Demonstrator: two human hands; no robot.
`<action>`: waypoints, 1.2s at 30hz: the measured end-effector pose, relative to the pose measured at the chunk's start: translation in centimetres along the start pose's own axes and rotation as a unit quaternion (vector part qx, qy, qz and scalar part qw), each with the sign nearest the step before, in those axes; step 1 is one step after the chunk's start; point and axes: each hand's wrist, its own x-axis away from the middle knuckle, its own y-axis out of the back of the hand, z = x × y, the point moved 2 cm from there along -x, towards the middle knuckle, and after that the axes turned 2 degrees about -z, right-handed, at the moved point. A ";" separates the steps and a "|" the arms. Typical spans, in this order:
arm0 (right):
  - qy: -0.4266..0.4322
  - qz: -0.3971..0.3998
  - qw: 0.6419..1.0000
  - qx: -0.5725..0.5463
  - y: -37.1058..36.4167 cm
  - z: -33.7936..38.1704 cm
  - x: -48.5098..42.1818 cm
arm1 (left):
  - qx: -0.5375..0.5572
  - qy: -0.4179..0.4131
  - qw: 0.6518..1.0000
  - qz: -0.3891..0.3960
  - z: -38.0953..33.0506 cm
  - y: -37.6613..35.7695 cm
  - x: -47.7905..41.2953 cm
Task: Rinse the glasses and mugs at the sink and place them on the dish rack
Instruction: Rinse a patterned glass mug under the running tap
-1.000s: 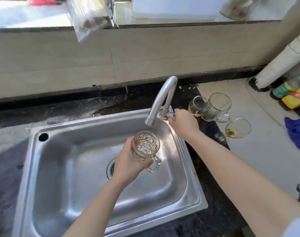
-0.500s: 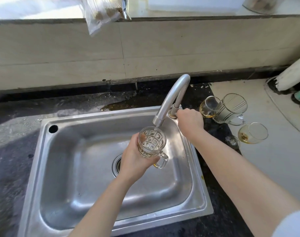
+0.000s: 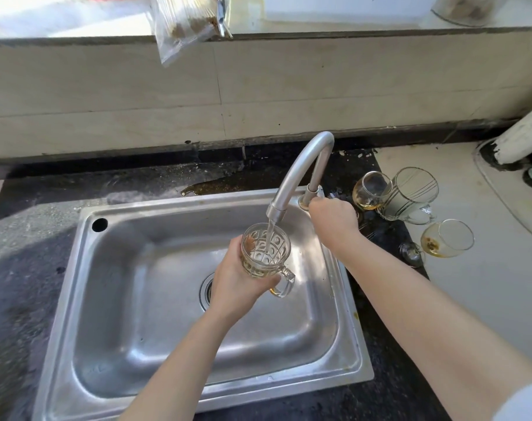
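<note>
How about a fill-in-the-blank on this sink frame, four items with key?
1. The left hand holds the glass mug under the faucet, above the ____.
2. The right hand grips the faucet at its ____.
3. On the counter right of the faucet, ____ other glass vessels wait.
4. The wine glass lies on its ____.

Missing words: sink; base; three; side.

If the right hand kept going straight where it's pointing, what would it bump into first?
The faucet. The right hand has its fingers curled at the faucet's base, so it would push into that straight away. Beyond it looks like the back rim of the sink, though depth is hard to judge.
</note>
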 end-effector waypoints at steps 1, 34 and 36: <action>-0.018 -0.050 0.999 -0.007 0.5 -0.1 0.2 | 0.000 0.001 1.000 0.001 0.0 0.1 0.0; -0.047 0.199 0.896 -0.394 3.1 6.0 5.0 | 0.006 0.051 0.997 0.056 3.7 0.0 -0.7; -0.058 0.212 0.884 -0.413 2.8 6.1 5.0 | 0.013 0.058 0.996 0.065 3.9 0.1 -0.7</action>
